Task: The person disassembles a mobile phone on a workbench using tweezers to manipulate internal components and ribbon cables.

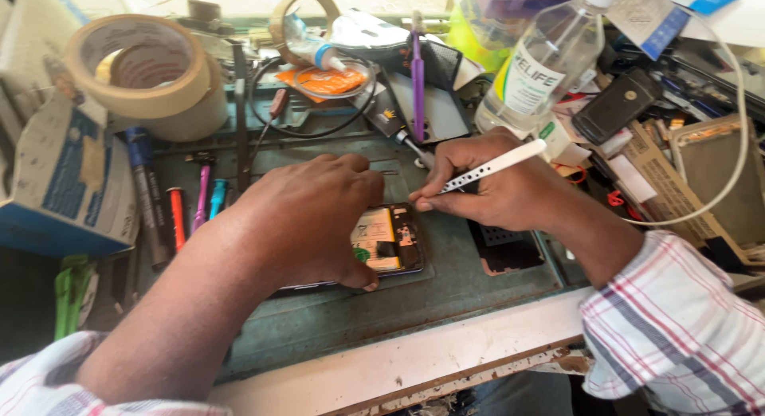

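An opened phone (390,239) lies on a grey-green work mat (446,284), its yellow battery and inner parts showing. My left hand (307,221) rests flat over the phone's left part, fingers curled down onto it. My right hand (494,185) grips white tweezers (494,166) like a pen, the tips pointing left and down toward the phone's top edge. A dark phone back cover (510,249) lies just right of the phone, under my right wrist.
Rolls of masking tape (147,69) stand at back left beside a blue-white box (64,177). Screwdrivers (187,205) lie left of the mat. A clear liquid bottle (546,61), a purple toothbrush (417,73), cables and phone parts crowd the back and right. The bench edge (414,360) runs along the front.
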